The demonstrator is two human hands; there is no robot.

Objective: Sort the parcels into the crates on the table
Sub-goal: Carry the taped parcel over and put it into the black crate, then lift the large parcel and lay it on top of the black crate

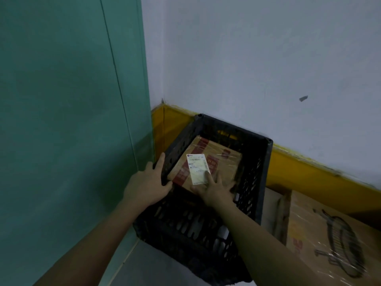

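Right hand (214, 189) inside the black crate (266, 174), fingers spread flat on the parcel (222, 162), forefinger on its white label (198, 169); left hand (147, 185) grips the crate's left rim, thumb hooked over the edge. The parcel lies in the crate's far end. Crate sits by a green panel (66, 120); a taped box (321, 234) lies to its right

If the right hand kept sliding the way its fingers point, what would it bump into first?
Probably the white label on the cardboard parcel under the right hand; one fingertip already touches it. Beyond lies the black crate wall.
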